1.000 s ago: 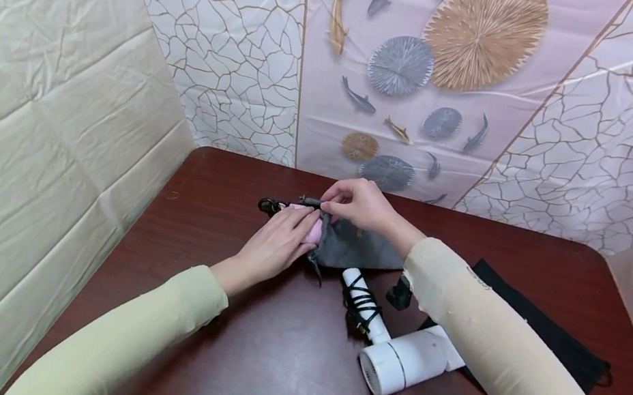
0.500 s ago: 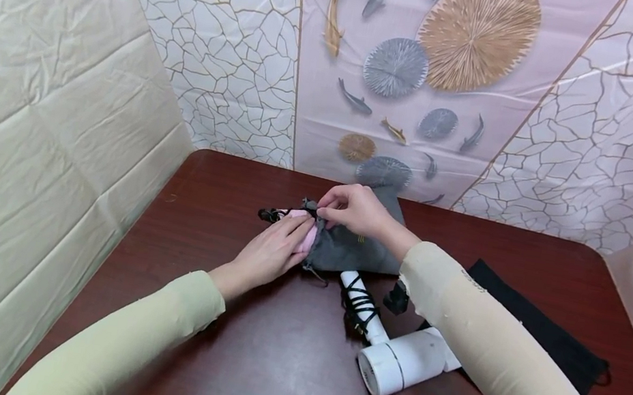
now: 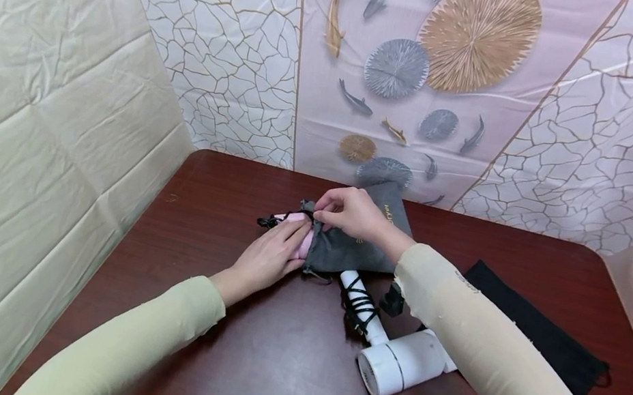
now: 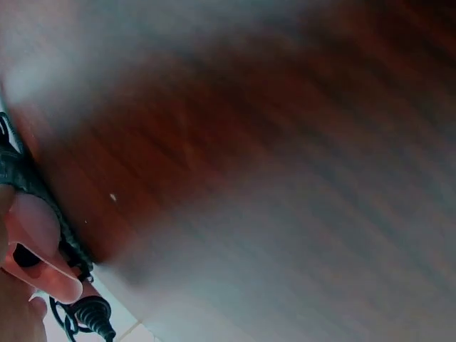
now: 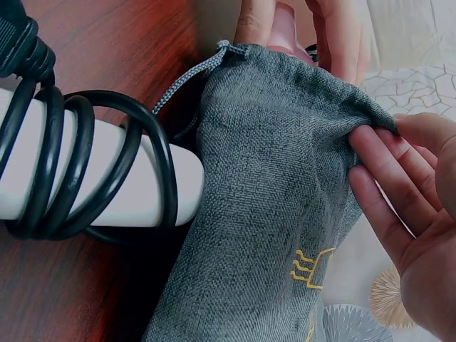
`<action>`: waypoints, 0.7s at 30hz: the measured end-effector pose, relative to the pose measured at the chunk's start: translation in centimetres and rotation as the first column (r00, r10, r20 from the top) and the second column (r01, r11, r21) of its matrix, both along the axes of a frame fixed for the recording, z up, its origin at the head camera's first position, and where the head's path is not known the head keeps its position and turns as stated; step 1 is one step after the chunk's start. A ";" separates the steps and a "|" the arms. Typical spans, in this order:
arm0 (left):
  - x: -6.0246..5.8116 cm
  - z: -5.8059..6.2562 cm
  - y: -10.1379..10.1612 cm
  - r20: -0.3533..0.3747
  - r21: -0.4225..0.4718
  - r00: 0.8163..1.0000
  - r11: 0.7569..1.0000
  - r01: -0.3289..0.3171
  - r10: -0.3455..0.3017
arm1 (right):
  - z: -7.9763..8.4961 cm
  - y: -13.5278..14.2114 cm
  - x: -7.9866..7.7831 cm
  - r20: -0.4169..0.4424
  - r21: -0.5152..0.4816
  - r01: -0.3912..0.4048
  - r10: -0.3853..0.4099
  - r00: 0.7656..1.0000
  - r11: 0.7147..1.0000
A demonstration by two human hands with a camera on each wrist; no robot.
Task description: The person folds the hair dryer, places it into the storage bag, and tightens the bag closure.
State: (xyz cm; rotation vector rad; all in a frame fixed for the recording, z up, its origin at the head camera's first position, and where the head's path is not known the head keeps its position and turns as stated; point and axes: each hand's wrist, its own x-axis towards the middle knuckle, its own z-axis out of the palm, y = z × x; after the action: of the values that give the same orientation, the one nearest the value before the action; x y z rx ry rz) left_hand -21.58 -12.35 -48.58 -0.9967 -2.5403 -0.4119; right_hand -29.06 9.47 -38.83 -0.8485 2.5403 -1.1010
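My left hand [image 3: 266,255] holds a pink hair dryer [image 3: 304,244] on the table, its fingers and thumb on either side of it. The dryer's right end sits in the mouth of a grey drawstring bag [image 5: 256,164]. Between thumb and fingers, my right hand [image 3: 351,211] pinches the far edge of that mouth, as the right wrist view shows. Yellow print marks the bag's side. In the left wrist view, the pink dryer [image 4: 35,221] appears at the left edge with its black cord [image 4: 92,313]. How far it reaches inside the bag is hidden.
A white hair dryer [image 3: 405,363] lies just in front of the bag, black cord wound round its handle [image 5: 114,171]. To the right, partly behind my right sleeve, lies a black cloth bag [image 3: 532,328]. The wooden table [image 3: 264,369] meets patterned hangings at the back.
The grey bag's closed end has swung toward the back, and its lettering now shows. Both hands have shifted slightly toward me, still on the dryer and the bag mouth.
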 end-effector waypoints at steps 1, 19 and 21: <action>0.0 0.0 -0.1 0.000 -0.008 1.000 1.000 0.006 -0.006 | 0.0 0.0 0.0 0.001 0.000 -0.002 0.002 1.000 1.000; 0.4 1.7 -5.9 0.338 0.157 0.928 0.963 -0.221 0.158 | 0.2 0.5 0.1 0.030 -0.004 0.015 -0.015 0.999 1.000; 0.1 1.7 -6.1 0.393 0.158 0.903 0.955 -0.250 0.171 | 0.2 0.5 0.1 0.032 -0.003 0.014 -0.014 0.999 1.000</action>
State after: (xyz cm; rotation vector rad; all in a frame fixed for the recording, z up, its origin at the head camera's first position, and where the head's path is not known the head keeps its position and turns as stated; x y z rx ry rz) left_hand -21.48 -18.46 -46.84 -0.5989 -2.8280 -0.8526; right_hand -28.92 10.00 -38.64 -0.8086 2.5231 -1.1140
